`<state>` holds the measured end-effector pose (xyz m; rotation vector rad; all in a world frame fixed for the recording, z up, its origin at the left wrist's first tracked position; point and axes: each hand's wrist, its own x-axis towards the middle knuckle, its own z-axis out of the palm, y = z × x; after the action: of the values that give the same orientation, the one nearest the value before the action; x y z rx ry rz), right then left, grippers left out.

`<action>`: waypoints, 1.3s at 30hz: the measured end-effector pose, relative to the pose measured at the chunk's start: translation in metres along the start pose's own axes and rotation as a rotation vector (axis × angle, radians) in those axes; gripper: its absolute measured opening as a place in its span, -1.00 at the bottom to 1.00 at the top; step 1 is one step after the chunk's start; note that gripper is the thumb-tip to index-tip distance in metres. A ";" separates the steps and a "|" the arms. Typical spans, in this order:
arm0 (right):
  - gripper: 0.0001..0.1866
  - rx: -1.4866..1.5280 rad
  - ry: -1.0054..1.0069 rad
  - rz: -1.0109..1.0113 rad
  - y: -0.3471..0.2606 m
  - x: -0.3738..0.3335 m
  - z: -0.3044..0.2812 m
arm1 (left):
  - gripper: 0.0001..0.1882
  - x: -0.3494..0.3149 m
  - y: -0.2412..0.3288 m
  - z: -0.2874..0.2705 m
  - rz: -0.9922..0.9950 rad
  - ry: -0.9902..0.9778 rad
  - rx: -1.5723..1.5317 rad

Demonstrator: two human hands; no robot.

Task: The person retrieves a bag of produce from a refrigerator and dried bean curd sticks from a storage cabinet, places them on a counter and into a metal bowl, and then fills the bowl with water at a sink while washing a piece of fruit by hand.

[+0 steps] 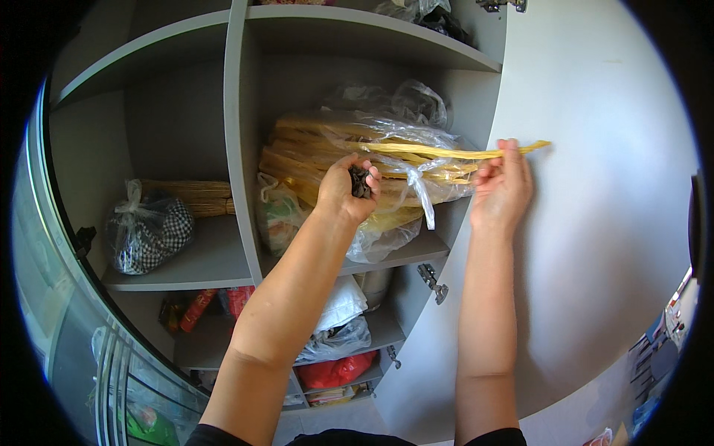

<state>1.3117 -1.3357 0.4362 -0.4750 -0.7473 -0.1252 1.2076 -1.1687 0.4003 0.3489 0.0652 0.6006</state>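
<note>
2 hands show: the left hand (pixel 342 186), just off the middle toward 11 o'clock, cups 1 heap of dark pieces (pixel 361 182) too crowded to count, and the right hand (pixel 504 189), toward 2 o'clock, has 1 yellow strip (pixel 439 153). There are 3 metal hinges, at 1 (pixel 502 4), 4 (pixel 433 284) and 5 o'clock (pixel 394 357). Also 1 knotted bag (pixel 152 241) and 1 straw bundle (pixel 208 197) at 9, 1 red tube (pixel 197 310) at 8, and 1 red bag (pixel 338 370) at 6 o'clock.

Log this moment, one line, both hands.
left hand: cupping dark pieces | right hand: pinching a yellow strip | similar strips: in clear plastic bag on cabinet shelf
</note>
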 end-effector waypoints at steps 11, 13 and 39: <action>-0.76 -0.047 0.081 -0.439 -0.098 -0.034 -0.043 | -0.81 -0.001 -0.003 -0.005 -0.048 -0.068 -0.108; -0.76 0.045 0.109 -0.447 -0.102 -0.046 -0.052 | -0.77 -0.007 -0.006 -0.006 -0.061 -0.078 -0.143; -0.71 0.144 -0.081 -0.245 -0.078 -0.125 -0.072 | -0.66 -0.163 -0.066 -0.048 -0.367 -0.236 -0.203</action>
<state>1.2442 -1.4450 0.3345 -0.2510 -0.8863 -0.2796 1.1012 -1.2973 0.3262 0.2011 -0.1556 0.1970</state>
